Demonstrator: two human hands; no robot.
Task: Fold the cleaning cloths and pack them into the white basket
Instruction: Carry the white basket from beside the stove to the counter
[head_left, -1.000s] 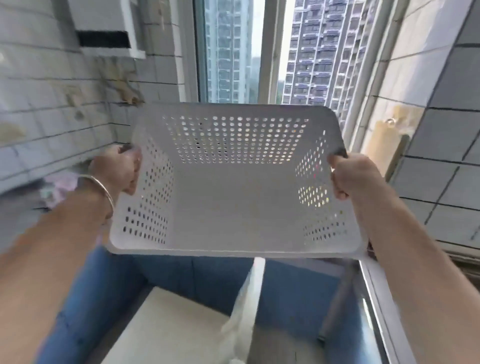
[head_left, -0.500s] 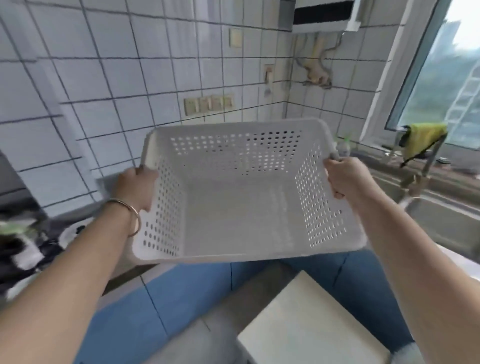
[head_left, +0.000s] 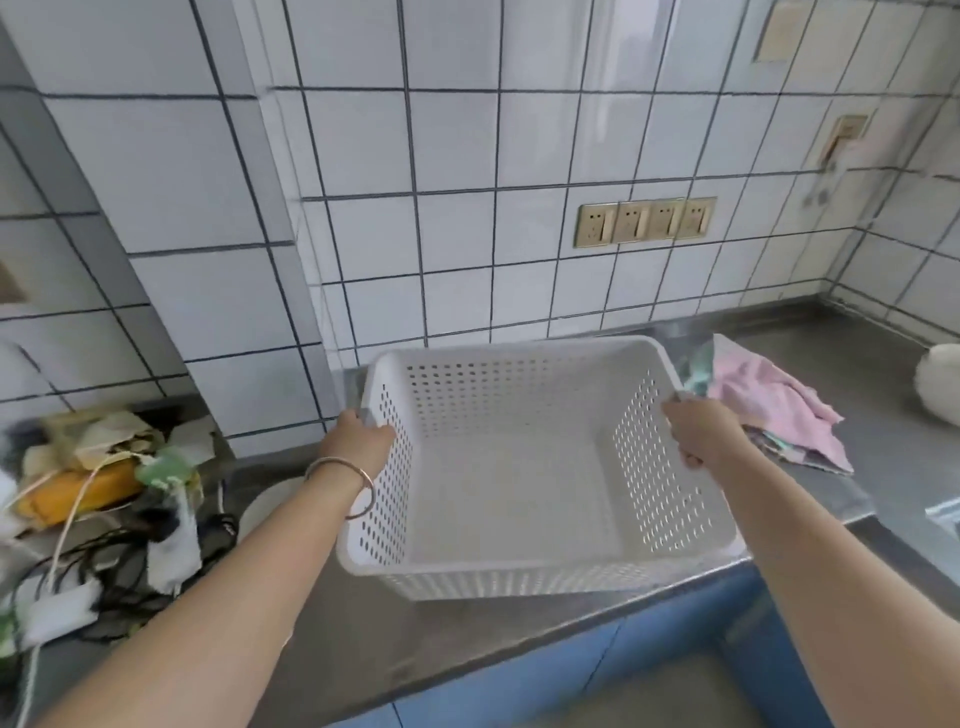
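White perforated plastic basket (head_left: 519, 483) held at stainless steel tabletop (head_left: 883, 467) edge, empty. Left hand (head_left: 358, 441) grip clamped on left rim, right hand (head_left: 701, 431) on right. Crumpled pink cleaning cloths (head_left: 779, 405) beside basket, none judged folded or packed.

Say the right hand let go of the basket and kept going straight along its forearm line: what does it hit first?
Probably the pink cloth pile, which lies just past the right hand, beside the white basket on the steel counter. Depth is unclear; a lower path could meet the counter first.
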